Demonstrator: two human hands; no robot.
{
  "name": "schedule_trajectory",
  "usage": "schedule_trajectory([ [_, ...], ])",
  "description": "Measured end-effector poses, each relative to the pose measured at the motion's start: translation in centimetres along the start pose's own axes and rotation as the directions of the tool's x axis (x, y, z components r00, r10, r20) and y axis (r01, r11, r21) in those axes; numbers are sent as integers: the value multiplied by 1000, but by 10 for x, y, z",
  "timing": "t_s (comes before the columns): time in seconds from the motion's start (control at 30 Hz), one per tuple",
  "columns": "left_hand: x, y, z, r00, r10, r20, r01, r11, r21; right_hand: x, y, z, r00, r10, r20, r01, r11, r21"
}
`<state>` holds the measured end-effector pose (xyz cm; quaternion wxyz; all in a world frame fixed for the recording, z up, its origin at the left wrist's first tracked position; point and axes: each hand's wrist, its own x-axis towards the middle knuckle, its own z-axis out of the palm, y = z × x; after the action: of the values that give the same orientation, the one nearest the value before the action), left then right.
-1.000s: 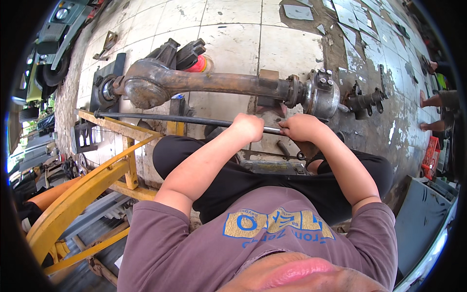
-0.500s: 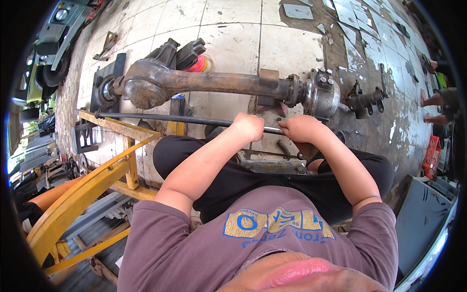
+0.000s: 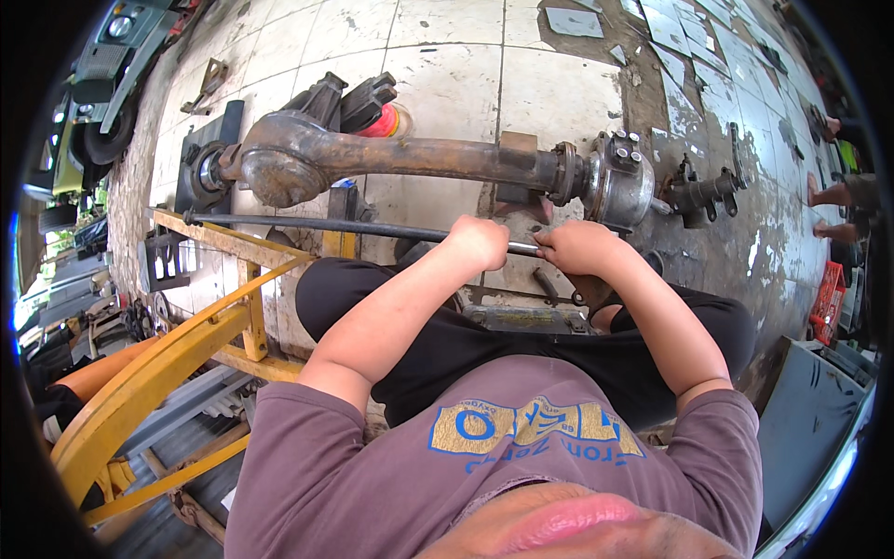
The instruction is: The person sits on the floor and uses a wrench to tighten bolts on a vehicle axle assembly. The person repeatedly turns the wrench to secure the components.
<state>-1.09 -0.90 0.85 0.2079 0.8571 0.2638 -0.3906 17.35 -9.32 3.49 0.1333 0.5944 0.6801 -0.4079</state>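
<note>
On the near side of the axle (image 3: 428, 158), the left hand (image 3: 477, 244) and right hand (image 3: 585, 248) both grasp the rod (image 3: 363, 227). Handling the rod seems the present step; the next move probably calls for firm grip.

Spreads out in pale floor tiles (image 3: 438, 98), broken to bare grey-brown ground (image 3: 641, 93) toward the upper right. Takes in vehicles (image 3: 101, 74) and daylight (image 3: 30, 265) at the far left, a red crate (image 3: 827, 303) and a blue-grey cabinet (image 3: 805, 419) at right.
</note>
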Motion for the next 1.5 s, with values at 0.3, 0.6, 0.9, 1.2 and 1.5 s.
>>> schedule_trajectory([
  [0.3, 1, 0, 1, 1000, -15, -6, 15, 1000, -6, -6, -5, -1, 1000, -25, -11, 24, 997, -79],
  [0.6, -2, 0, -1, 1000, -6, -3, 6, 1000, -2, -12, -8, 0, 996, -75, -51, 72, 996, -58],
  [0.9, -3, 1, -3, 1000, -9, -12, 9, 1000, -4, -10, -13, 5, 997, 35, -71, -39, 998, -55],
  [1.2, -3, 1, -2, 1000, -4, -11, 4, 1000, 6, -4, -13, 6, 997, 6, -79, -13, 996, -93],
  [1.5, -5, 1, -4, 1000, -16, -6, 16, 1000, -10, -8, -15, 4, 996, -57, -67, 48, 991, -124],
])
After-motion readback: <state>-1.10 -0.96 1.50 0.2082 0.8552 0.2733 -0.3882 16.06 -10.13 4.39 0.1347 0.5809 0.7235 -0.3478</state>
